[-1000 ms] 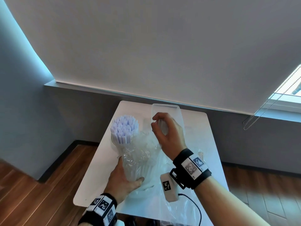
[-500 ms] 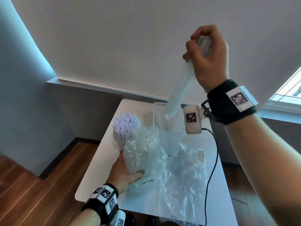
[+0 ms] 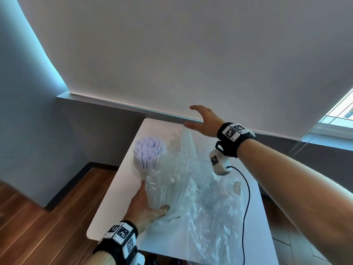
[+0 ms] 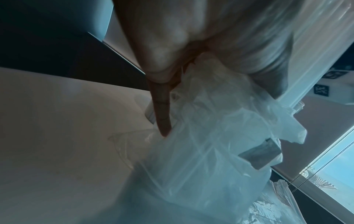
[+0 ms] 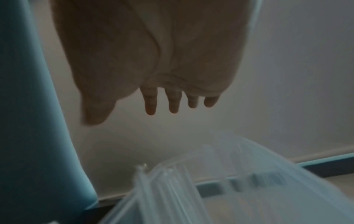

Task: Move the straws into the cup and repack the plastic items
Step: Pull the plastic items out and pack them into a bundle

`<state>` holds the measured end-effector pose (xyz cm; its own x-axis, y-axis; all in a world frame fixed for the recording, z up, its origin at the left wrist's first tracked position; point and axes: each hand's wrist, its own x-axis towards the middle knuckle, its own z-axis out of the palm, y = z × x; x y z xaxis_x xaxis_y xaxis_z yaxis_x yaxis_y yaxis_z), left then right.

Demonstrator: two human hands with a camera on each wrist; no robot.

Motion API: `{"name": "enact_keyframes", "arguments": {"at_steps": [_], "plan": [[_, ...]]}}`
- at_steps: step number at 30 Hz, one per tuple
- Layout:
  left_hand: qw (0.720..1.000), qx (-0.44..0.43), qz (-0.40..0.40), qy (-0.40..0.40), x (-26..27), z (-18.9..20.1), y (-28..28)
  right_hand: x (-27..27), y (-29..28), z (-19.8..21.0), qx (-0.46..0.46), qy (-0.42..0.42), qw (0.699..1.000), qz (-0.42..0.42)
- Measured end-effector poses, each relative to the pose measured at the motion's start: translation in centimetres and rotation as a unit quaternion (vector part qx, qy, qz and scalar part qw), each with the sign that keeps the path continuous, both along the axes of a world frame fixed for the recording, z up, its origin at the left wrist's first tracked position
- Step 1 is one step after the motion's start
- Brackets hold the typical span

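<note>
Near the table's (image 3: 107, 222) left edge, your left hand (image 3: 142, 204) grips the upright bag of clear plastic items (image 3: 168, 184). Behind it stands the cup of straws (image 3: 149, 152). Your right hand (image 3: 205, 121), spread and empty, hovers farther back; the left is nearer.

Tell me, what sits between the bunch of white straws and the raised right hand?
In the head view, a clear plastic container stands between the straws and the open right hand, with crumpled clear wrapping just before it.
</note>
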<state>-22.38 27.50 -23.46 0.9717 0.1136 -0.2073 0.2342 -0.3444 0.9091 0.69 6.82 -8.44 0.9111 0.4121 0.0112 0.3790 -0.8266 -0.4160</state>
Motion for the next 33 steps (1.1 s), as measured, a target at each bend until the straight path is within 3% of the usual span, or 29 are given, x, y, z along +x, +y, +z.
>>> {"name": "enact_keyframes", "arguments": {"at_steps": [2, 5, 8, 12, 20, 33], "plan": [[1.0, 0.007, -0.007, 0.0, 0.0, -0.1, 0.0, -1.0, -0.2, 0.8, 0.047, -0.052, 0.998, -0.007], [1.0, 0.015, -0.017, 0.0, 0.0, -0.2, 0.1, -5.0, -0.5, 2.3, 0.099, -0.032, 0.993, 0.056], [1.0, 0.016, -0.016, -0.003, 0.0, -0.1, 0.0, -10.2, -1.1, 2.1, 0.056, 0.041, 0.987, 0.143], [1.0, 0.027, -0.015, -0.005, 0.1, -0.2, 0.0, -14.2, -1.7, -0.7, 0.027, 0.028, 0.983, 0.177], [0.999, 0.04, -0.009, 0.003, 0.0, -0.1, -0.1, -15.1, -1.2, -5.1, 0.169, -0.048, 0.98, 0.095], [1.0, 0.005, 0.012, 0.027, 0.0, -0.7, 0.2, -17.0, 1.4, -8.2, 0.258, -0.069, 0.963, 0.029]]}}
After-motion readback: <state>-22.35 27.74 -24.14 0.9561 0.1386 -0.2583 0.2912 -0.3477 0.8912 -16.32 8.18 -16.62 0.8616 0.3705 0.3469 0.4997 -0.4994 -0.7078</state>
